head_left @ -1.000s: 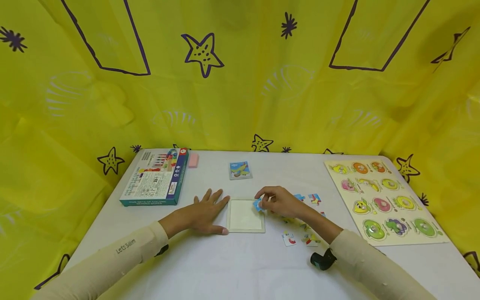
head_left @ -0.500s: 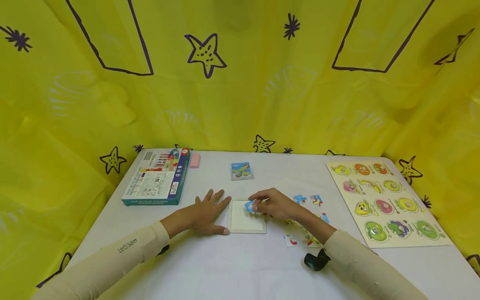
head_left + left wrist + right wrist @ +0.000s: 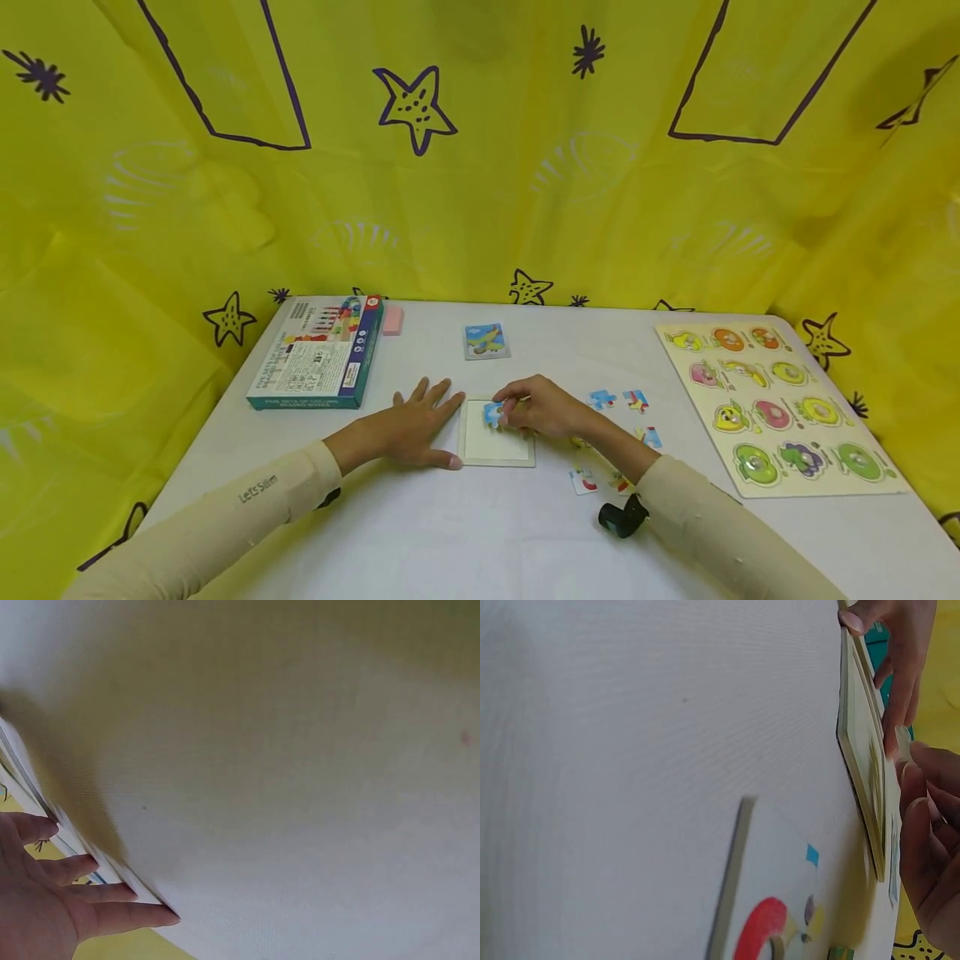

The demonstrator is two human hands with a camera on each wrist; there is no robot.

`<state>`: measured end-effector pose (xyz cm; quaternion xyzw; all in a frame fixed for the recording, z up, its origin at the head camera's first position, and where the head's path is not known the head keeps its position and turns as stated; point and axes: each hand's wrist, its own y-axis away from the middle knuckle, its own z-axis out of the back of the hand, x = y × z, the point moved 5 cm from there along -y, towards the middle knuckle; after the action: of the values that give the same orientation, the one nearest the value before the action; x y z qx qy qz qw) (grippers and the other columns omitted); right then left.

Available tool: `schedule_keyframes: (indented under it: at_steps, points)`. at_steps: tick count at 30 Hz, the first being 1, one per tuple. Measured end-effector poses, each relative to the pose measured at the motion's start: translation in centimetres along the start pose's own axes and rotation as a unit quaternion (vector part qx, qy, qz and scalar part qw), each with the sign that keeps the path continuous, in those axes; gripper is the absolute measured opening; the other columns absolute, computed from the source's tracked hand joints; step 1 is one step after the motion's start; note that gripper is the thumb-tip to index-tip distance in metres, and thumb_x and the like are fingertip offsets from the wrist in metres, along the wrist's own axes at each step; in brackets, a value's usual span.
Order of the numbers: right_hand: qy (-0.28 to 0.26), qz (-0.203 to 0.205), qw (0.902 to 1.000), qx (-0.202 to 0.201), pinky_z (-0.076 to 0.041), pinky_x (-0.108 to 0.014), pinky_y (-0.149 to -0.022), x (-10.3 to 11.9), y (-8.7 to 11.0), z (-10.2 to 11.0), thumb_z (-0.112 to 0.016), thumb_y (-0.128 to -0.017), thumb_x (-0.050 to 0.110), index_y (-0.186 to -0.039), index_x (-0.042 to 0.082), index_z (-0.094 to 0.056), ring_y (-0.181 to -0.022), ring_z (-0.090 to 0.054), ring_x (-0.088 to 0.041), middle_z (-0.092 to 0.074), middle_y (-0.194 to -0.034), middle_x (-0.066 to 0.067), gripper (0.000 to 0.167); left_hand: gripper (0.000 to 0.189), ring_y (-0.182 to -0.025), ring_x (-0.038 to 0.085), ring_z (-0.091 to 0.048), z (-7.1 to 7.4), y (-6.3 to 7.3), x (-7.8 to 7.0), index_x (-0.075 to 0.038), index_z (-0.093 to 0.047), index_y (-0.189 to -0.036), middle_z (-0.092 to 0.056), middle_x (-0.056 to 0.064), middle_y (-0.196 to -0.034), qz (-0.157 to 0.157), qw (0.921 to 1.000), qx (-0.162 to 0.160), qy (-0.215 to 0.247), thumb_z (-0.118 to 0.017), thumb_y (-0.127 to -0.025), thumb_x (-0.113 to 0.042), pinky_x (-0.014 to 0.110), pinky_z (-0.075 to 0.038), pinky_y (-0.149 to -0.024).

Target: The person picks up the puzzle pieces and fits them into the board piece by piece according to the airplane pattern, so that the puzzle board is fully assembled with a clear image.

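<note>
My left hand [image 3: 416,429] lies flat with fingers spread, its thumb and forefinger at the left edge of a square cream puzzle tray [image 3: 495,462]. Its straight fingers [image 3: 124,916] also show in the left wrist view. My right hand [image 3: 546,408] pinches a blue jigsaw piece [image 3: 492,414] between thumb and fingers over the upper part of the tray's recess. In the right wrist view that piece [image 3: 904,742] is seen nearly edge-on, tilted above the tray [image 3: 864,796]. Loose jigsaw pieces [image 3: 602,399] lie right of the tray, some partly hidden under my right forearm.
A small airplane picture tile [image 3: 486,342] lies behind the tray. At the left sit a flat box [image 3: 315,354] and a pink block [image 3: 392,320]. A fruit peg board [image 3: 780,408] covers the table's right side. A yellow curtain [image 3: 480,208] hangs behind the table.
My right hand has carried the blue jigsaw piece leftward from the tray's upper right corner to over its recess. My left hand keeps its place at the tray's edge. The head view shifts slightly.
</note>
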<state>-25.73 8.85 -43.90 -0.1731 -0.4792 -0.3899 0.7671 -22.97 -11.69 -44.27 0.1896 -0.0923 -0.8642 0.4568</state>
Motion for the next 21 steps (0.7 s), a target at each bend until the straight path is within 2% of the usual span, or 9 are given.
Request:
schedule_keyframes:
  at_steps: [6,13,21]
  points:
    - [0.036,0.003,0.9993,-0.013,-0.049,-0.022,-0.058,0.1,-0.8,-0.2,-0.074,-0.089,0.008,-0.115,-0.003,-0.069,-0.061,-0.056,-0.009,-0.069,-0.086,-0.005,0.029,0.103,-0.15,0.054,-0.01,0.0,-0.1,0.0,-0.016,-0.021,-0.162,-0.011,0.018,-0.168,0.003,1.0,0.002,0.0,-0.064,-0.085,-0.069,0.079,-0.024,-0.106]
    - [0.109,-0.005,0.9937,-0.028,-0.047,-0.025,-0.075,0.4,-1.8,-0.5,-0.077,-0.088,0.013,-0.114,0.002,-0.072,-0.08,-0.057,-0.01,-0.068,-0.083,0.003,0.028,0.103,-0.15,0.054,-0.012,-0.1,-0.2,0.0,-0.015,-0.022,-0.161,-0.013,0.018,-0.168,0.005,1.0,-0.002,0.001,-0.064,-0.085,-0.069,0.079,-0.025,-0.105]
    - [0.134,-0.009,0.9902,-0.037,-0.045,-0.024,-0.068,0.8,-2.5,-0.9,-0.079,-0.087,0.016,-0.112,0.006,-0.074,-0.071,-0.056,-0.008,-0.066,-0.074,0.005,0.027,0.102,-0.15,0.053,-0.013,-0.1,-0.2,0.1,-0.017,-0.022,-0.161,-0.013,0.016,-0.168,0.009,0.9999,0.001,-0.007,-0.064,-0.085,-0.07,0.078,-0.026,-0.106]
